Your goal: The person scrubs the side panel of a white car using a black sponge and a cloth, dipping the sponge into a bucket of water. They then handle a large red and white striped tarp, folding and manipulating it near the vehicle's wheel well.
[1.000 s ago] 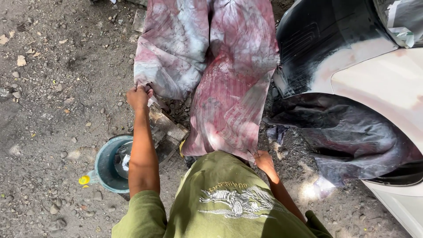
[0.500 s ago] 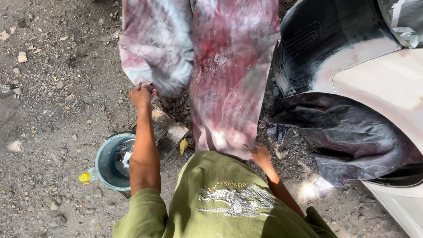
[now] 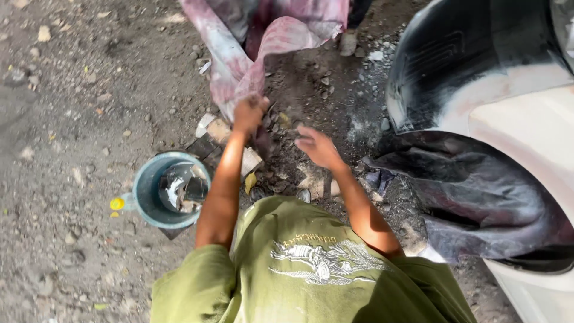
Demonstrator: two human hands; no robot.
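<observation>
A sheet [image 3: 263, 42] stained pink, red and white lies bunched on the gravel ahead of me. My left hand [image 3: 249, 112] is closed on its near edge, arm stretched forward. My right hand [image 3: 318, 147] hovers just right of that, fingers spread and blurred, holding nothing. A bare patch of dark ground [image 3: 317, 90] shows beside the sheet. My green shirt fills the bottom of the head view.
A teal bucket [image 3: 145, 192] with water and scraps stands to my left, with a yellow cap [image 3: 116, 204] beside it. Flat blocks [image 3: 218, 128] lie near the sheet. At the right is a white car body [image 3: 526, 131], its wheel arch covered by dark plastic [image 3: 478, 197].
The sheet was spread flat with both hands at its near corners. Now it is folded over and bunched farther away; my right hand has let go, my left still grips it.
</observation>
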